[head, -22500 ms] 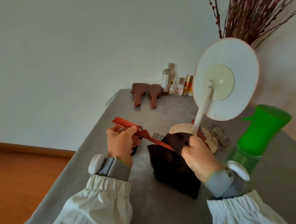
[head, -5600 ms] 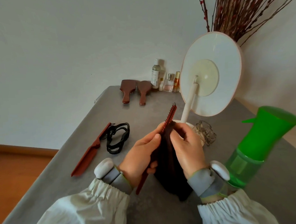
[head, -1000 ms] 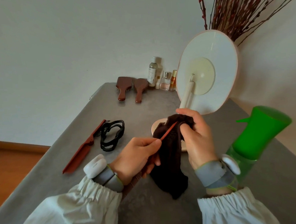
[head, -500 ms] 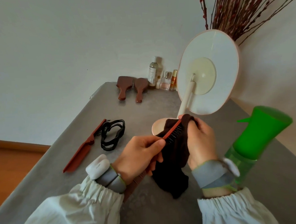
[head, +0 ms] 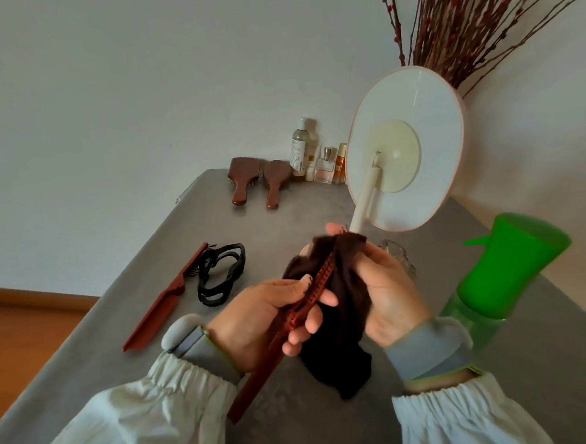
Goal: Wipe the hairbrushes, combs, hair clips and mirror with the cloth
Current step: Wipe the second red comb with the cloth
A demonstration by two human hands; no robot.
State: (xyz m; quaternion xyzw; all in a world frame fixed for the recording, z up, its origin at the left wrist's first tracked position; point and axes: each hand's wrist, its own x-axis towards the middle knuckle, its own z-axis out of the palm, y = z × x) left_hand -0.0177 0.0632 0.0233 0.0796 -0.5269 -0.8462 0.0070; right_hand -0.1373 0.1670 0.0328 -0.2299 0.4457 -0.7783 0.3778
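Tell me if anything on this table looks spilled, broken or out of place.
Nothing stands out. The mirror faces away on its stand, the two wooden hairbrushes lie side by side, and the spare comb lies beside the black clip. No spill is visible.

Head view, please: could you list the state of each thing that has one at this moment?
Left hand: grips the red comb.
Red comb: held tilted, teeth end in the cloth.
Right hand: holds the dark cloth round the comb's end.
Dark cloth: bunched, hanging down.
Second red comb: lying flat on the table.
Black hair clip: lying beside it.
Two wooden hairbrushes: lying bristles down.
Mirror: upright, back toward the camera.
Green spray bottle: upright.
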